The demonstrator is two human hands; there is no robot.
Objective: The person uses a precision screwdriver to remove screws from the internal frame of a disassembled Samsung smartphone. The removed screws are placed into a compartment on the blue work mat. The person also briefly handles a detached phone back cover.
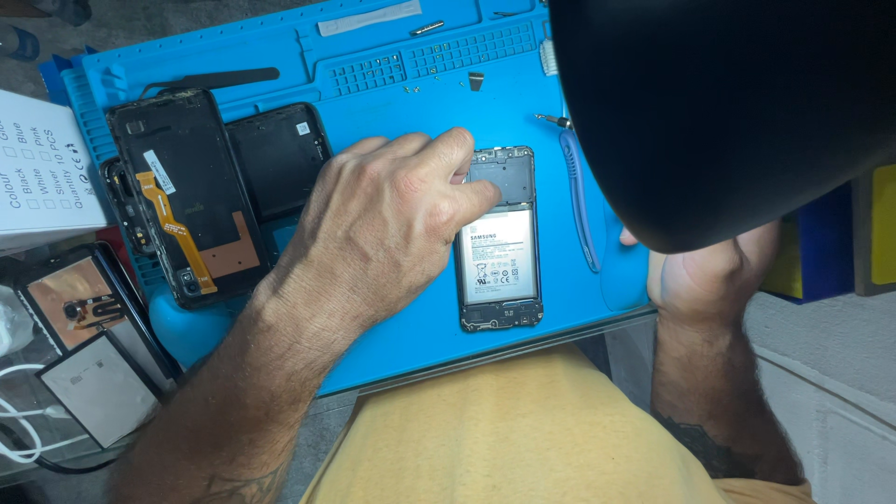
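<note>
An opened phone with its white battery exposed lies on the blue repair mat. My left hand rests over the phone's upper left. Its thumb lies on the phone's top part and its index finger curls around the top corner. My right hand is at the mat's right edge, mostly hidden behind a large black object, so I cannot see its fingers. A blue-handled screwdriver lies on the mat just right of the phone.
A second disassembled phone and a black back cover lie at the mat's left. A black pry tool and small screws sit further back. A white box, phone plates and a white cable sit at the left.
</note>
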